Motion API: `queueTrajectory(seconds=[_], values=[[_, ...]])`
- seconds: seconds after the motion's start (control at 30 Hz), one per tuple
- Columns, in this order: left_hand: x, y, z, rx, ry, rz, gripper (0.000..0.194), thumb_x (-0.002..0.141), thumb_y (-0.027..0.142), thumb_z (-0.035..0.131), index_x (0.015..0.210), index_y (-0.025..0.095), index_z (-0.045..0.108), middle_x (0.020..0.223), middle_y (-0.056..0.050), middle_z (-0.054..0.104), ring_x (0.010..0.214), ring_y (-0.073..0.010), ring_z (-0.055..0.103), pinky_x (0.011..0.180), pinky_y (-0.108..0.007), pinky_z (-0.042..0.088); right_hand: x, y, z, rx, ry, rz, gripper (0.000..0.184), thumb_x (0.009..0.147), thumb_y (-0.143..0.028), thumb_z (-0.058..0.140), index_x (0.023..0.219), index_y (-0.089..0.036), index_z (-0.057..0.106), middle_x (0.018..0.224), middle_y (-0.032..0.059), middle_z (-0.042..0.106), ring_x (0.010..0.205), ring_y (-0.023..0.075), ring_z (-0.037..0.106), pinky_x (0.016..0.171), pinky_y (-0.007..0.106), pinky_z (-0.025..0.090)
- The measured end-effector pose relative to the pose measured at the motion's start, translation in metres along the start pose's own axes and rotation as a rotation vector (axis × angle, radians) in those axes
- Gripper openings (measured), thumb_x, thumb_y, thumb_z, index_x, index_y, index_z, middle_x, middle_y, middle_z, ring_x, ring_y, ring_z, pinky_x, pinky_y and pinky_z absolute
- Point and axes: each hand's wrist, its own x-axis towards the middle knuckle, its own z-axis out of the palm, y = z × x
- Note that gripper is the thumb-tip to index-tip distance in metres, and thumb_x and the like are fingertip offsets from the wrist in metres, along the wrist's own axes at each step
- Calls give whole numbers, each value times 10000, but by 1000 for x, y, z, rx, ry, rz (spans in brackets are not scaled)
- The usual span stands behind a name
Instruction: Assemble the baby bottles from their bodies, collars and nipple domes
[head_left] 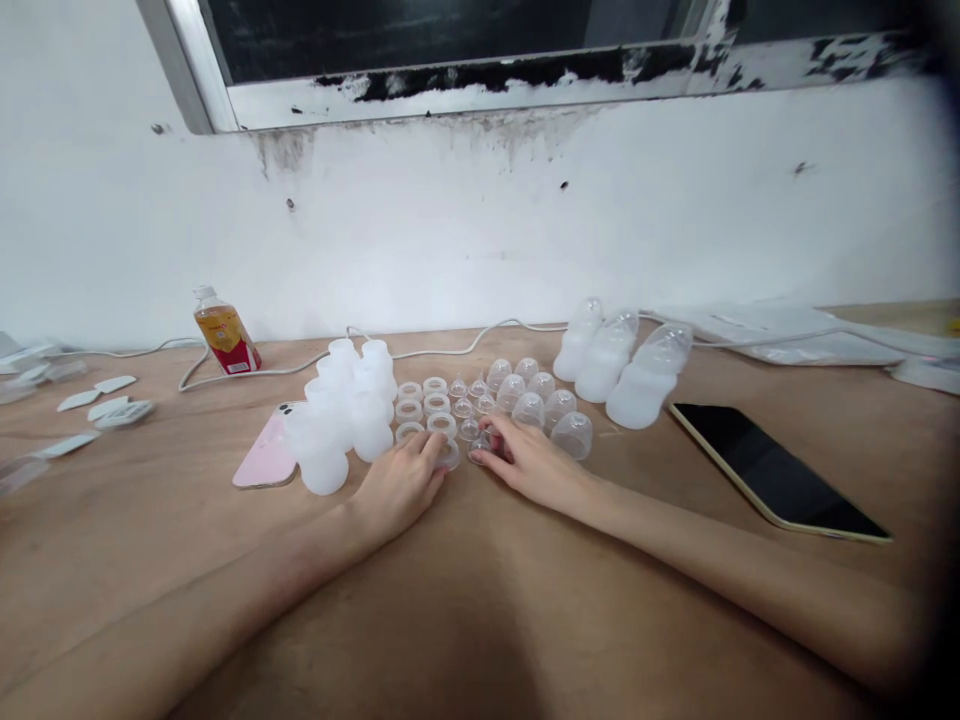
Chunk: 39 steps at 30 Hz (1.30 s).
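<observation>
My left hand (405, 474) reaches to the front of two columns of white screw rings (409, 410), its bent fingers closed on the nearest ring (449, 455). Just right of it, the thumb and forefinger of my right hand (534, 462) pinch a clear bottle nipple (478, 454) at the front of the nipple columns. More nipples (463, 407) stand behind it. Clear dome caps (572, 436) sit in columns beside my right hand. Frosted white bottle bodies (324, 468) stand grouped left of the rings.
Three assembled baby bottles (643, 385) stand at the back right. A tablet (776, 470) lies at the right, a pink phone (266, 450) at the left. Behind are a drink bottle (227, 335), a white cable (480, 347) and plastic bags (780, 337). White pieces (124, 413) lie far left.
</observation>
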Motion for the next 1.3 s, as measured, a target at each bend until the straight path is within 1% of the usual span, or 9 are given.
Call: queueTrajectory(seconds=[0.1, 0.2, 0.33, 0.5, 0.63, 0.83, 1.0, 1.17, 1.3], values=[[-2, -2, 2, -18, 17, 18, 149, 826, 211, 369, 958, 156, 413, 933, -71, 540, 845, -198, 555, 695, -327, 486, -3, -3, -19, -77, 58, -32, 287, 826, -371, 375, 1048, -195, 422, 858, 54, 570, 707, 161, 550, 619, 290, 430], [-4, -3, 4, -48, 97, 38, 199, 820, 219, 383, 1013, 171, 389, 1112, -92, 469, 942, -200, 529, 721, -328, 496, -2, -1, -56, -367, 297, -9, 330, 835, -378, 339, 1078, -173, 426, 999, 119, 527, 855, 229, 527, 646, 333, 427], [-5, -1, 2, -40, 267, 59, 280, 798, 228, 422, 1070, 192, 368, 1182, -102, 381, 953, -200, 518, 675, -316, 513, -3, 16, -108, -782, 590, 264, 443, 796, -408, 395, 1093, -80, 423, 1140, 240, 404, 1072, 384, 352, 708, 439, 377], [-7, 6, -7, -100, 453, 130, 384, 777, 194, 450, 1135, 164, 313, 1146, -150, 367, 877, -184, 528, 556, -263, 510, -17, 36, -143, -826, 191, 630, 408, 788, -418, 367, 1000, -83, 463, 903, 204, 529, 797, 325, 529, 557, 361, 356], [-10, 17, -22, -249, 554, 242, 436, 769, 179, 478, 1163, 162, 293, 1159, -158, 351, 1035, -218, 450, 714, -315, 498, -43, 13, -166, -768, 207, 624, 422, 636, -474, 556, 933, -180, 498, 810, 109, 560, 645, 239, 539, 506, 308, 353], [-1, 47, -38, -463, 270, 293, 710, 715, 398, 555, 1268, 163, 176, 1288, -163, 308, 1186, -273, 312, 928, -441, 357, -63, -49, -144, 20, 32, 322, 390, 647, -542, 532, 890, -236, 522, 484, -34, 504, 385, 116, 451, 375, 241, 345], [-6, 40, -49, -710, -77, 124, 444, 699, 320, 559, 1104, 218, 408, 972, -29, 577, 824, -177, 552, 707, -305, 461, -46, -37, -119, 369, -204, 129, 351, 682, -467, 554, 918, -210, 517, 625, -14, 584, 492, 113, 536, 377, 210, 388], [-32, 14, -59, -866, -334, -122, 332, 709, 325, 533, 1008, 182, 508, 885, -11, 591, 800, -168, 546, 673, -271, 449, -33, -1, -136, 60, 260, 117, 339, 748, -463, 473, 973, -218, 535, 820, 52, 617, 649, 158, 561, 522, 280, 442], [-41, 8, -56, -909, -298, -239, 370, 718, 328, 527, 1054, 180, 484, 935, -14, 582, 866, -172, 528, 744, -285, 436, -27, 10, -106, -294, 103, -15, 434, 673, -460, 571, 1026, -223, 486, 950, 56, 587, 772, 214, 555, 624, 332, 440]])
